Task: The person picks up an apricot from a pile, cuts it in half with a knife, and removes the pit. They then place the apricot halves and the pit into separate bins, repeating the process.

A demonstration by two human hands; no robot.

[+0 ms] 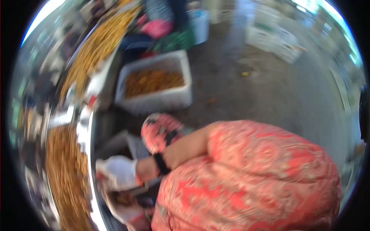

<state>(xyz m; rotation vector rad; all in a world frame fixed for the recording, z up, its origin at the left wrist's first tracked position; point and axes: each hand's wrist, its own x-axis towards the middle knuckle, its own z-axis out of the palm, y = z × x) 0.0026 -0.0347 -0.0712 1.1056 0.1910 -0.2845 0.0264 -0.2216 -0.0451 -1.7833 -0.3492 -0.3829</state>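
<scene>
In the head view, my right hand [119, 173] wears a white glove, with a black band on its wrist. It is beside the pale edge of the work table [91, 142], its fingers curled and blurred; what they hold is not clear. My left hand [127, 213], also in a pale glove, is lower down and partly hidden by my pink patterned clothing [246, 181]. Its fingers are smeared by motion. Between the hands lies something brownish that I cannot make out. A grey bin [133, 144] sits just past my right hand.
Brown, finger-shaped pieces [67, 165] lie in rows on the table, with more yellowish pieces [102, 38] farther along. A white tub [185, 92] of small brown pieces stands on the floor. White crates [273, 38] are farther back. People are blurred on the left.
</scene>
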